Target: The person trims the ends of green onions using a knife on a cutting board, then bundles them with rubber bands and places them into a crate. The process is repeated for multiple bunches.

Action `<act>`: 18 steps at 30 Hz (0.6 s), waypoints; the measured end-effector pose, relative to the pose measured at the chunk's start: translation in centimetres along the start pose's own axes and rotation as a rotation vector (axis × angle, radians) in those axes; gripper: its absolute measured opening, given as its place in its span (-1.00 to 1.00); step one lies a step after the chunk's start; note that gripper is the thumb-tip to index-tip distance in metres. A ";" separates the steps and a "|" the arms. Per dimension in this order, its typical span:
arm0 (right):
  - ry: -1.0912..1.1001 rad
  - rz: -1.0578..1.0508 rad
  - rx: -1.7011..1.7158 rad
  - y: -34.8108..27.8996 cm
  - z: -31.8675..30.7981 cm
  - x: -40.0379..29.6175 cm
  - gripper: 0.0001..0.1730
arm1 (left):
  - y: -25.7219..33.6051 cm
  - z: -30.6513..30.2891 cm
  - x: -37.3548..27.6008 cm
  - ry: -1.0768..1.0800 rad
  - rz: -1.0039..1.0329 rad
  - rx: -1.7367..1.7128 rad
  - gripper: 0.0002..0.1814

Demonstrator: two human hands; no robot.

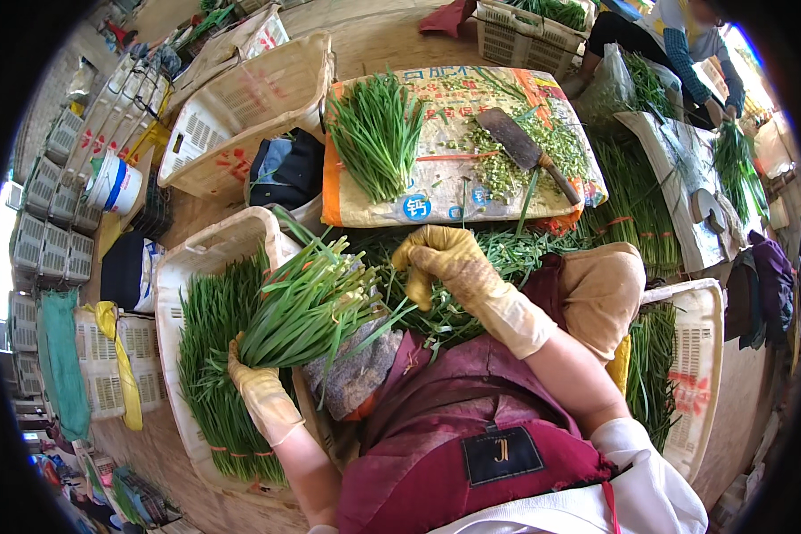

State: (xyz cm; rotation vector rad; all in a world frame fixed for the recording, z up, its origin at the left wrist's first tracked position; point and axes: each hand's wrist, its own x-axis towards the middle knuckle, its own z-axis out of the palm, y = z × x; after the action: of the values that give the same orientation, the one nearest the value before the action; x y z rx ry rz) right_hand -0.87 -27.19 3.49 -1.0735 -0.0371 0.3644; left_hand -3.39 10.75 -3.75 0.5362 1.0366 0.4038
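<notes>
My left hand [257, 384], in a yellowed rubber glove, grips a bundle of green garlic chives [307, 304] from below. The pale cut ends point right, and orange-red banding shows near its upper left. My right hand [450, 263], gloved the same way, hovers right of those ends with fingers curled; whether something thin is pinched in it I cannot tell. Ahead, a printed sack-covered work surface [440, 163] carries a loose heap of chives [380, 137] on its left. On its right a cleaver [510, 140] lies flat over chopped pale stem bits [500, 180].
A white plastic crate [170, 334] with banded chives stands at my left; another crate [697, 374] is at my right. Loose trimmed leaves [507, 257] cover my lap area. Beyond the sack's left edge sits a large crate [253, 100]. A co-worker [694, 53] handles chives at upper right.
</notes>
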 end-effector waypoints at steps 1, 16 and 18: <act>-0.028 0.115 -0.077 -0.5 -0.4 -0.3 -0.75 | 0.0 0.0 0.0 -0.001 -0.002 0.012 -0.75; -0.275 -0.926 -1.630 0.8 6.1 -2.0 -0.82 | -1.8 -0.5 -2.6 -0.340 -0.033 0.106 -0.74; -0.328 -1.031 -1.533 1.4 6.8 -4.0 -0.80 | -2.0 0.2 -6.1 -0.474 -0.127 0.144 -0.75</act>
State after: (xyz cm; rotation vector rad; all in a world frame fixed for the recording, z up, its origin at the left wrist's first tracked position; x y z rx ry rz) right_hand -6.44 -22.04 6.15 -2.2584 -1.2829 -0.5802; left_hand -5.86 5.71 -0.64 0.6527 0.6388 0.0795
